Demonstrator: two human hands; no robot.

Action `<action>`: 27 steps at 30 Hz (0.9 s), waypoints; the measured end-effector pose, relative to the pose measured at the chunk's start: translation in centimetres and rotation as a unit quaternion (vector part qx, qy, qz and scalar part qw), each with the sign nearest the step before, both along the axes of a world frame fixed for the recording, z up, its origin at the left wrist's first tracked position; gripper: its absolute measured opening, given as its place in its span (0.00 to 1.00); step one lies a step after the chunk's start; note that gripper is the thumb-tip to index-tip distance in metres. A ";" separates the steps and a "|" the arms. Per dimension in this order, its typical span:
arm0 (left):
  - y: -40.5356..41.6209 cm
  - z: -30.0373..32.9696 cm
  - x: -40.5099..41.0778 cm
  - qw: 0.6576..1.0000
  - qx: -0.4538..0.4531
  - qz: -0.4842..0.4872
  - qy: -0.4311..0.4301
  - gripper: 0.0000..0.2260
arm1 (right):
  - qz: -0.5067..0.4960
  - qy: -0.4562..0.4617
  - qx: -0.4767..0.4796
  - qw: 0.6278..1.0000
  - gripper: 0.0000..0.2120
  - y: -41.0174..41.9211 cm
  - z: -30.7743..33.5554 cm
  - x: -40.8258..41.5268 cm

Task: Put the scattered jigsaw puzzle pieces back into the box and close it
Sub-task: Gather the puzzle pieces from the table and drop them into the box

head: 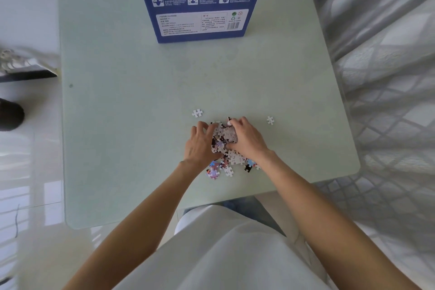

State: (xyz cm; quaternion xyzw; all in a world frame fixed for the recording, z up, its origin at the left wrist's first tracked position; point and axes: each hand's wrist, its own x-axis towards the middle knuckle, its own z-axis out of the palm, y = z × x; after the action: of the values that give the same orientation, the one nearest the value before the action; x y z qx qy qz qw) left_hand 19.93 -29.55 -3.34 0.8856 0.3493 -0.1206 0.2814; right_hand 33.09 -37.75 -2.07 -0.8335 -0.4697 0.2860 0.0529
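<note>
A heap of jigsaw pieces [223,140] lies on the pale green table [131,106], near its front edge. My left hand [200,142] cups the heap from the left and my right hand [247,139] cups it from the right, both pressed around a bunch of pieces. More pieces [226,167] spill out below my wrists. One white piece [197,113] lies apart at the upper left, another white piece [270,120] to the right. The blue puzzle box [200,0] stands upright at the far side; its top is out of frame.
A sheer patterned curtain [386,82] hangs along the table's right edge. To the left is glossy white floor with a dark object [10,114] and a dark-based item [26,68]. Bare tabletop stretches between the heap and the box.
</note>
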 end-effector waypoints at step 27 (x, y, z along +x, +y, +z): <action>2.9 0.2 2.4 0.992 0.042 -0.117 -0.018 0.22 | -0.162 0.050 0.090 0.982 0.03 -2.8 1.3 2.5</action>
State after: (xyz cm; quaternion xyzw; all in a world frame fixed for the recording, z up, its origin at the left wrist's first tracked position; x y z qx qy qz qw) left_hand 22.37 -26.67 -3.18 0.9334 0.2434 -0.1217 0.2341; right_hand 35.56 -40.56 -0.81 -0.8750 -0.3495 0.2714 0.1964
